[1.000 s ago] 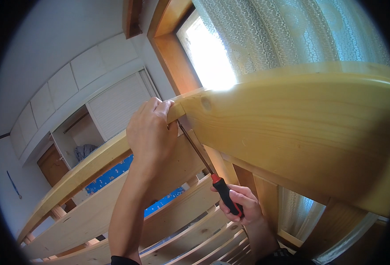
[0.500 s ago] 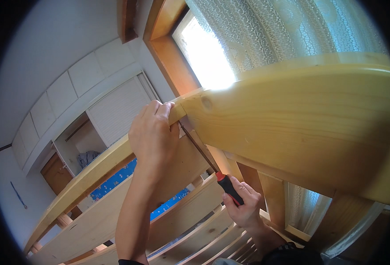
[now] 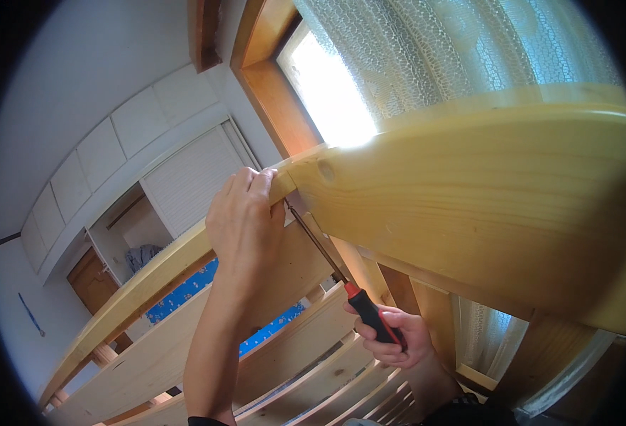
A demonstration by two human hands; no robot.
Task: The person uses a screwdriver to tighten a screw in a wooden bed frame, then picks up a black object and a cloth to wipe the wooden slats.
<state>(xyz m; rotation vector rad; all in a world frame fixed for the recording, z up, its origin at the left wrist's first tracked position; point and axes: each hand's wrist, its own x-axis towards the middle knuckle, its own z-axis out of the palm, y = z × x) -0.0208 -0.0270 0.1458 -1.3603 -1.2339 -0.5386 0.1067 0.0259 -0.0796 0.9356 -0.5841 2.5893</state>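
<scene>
My left hand (image 3: 243, 216) is closed over the top of a pale wooden rail (image 3: 153, 268), right beside the corner where it meets a broad varnished wooden end board (image 3: 483, 206). In my right hand (image 3: 411, 339) is a screwdriver (image 3: 370, 312) with a black and red handle and a long dark shank. The shank slants up and left, and its tip reaches the underside of the rail at the corner, just beside my left hand. What the tip touches there is too small to make out.
Wooden slats (image 3: 320, 380) run below my arms, with blue patterned fabric (image 3: 185, 292) showing between boards. A lace curtain (image 3: 462, 50) hangs by a bright window (image 3: 331, 85) behind the end board. Across the room stands a white cupboard (image 3: 192, 174), partly open.
My right hand has shifted its grip on the screwdriver handle, with the fingers now wrapped around it from below. The handle has dipped slightly; my left hand stays on the rail.
</scene>
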